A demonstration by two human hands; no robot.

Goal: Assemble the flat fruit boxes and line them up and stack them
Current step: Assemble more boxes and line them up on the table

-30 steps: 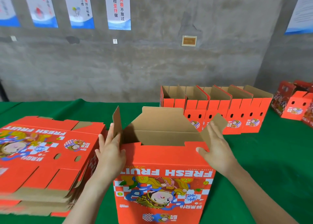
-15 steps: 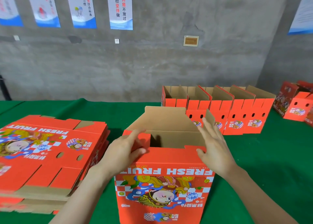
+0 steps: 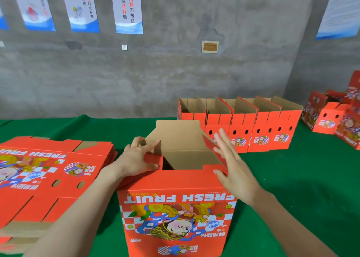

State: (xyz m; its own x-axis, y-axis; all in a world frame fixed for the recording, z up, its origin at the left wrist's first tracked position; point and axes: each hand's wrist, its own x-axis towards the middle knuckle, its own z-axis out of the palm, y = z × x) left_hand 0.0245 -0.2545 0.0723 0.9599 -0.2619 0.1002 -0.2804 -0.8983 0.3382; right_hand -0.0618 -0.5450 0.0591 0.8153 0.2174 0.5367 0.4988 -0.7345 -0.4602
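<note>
A red "FRESH FRUIT" box (image 3: 175, 214) stands upright on the green table in front of me, its printing upside down and its top open. My left hand (image 3: 139, 158) presses the left side flap down into the opening with flat fingers. My right hand (image 3: 232, 163) lies with straight fingers against the right side flap, which tilts inward. The brown far flap (image 3: 178, 134) still stands up behind the opening. A stack of flat red boxes (image 3: 46, 179) lies to the left. A row of assembled open boxes (image 3: 253, 128) stands along the back.
More red boxes (image 3: 335, 116) sit in a loose pile at the far right edge. The green table cloth (image 3: 303, 188) is bare to the right of the box. A grey concrete wall with posters (image 3: 128, 9) rises behind the table.
My left hand has folded the left side flap from upright down into the box. My right hand has pushed the right flap inward. The far flap stays up.
</note>
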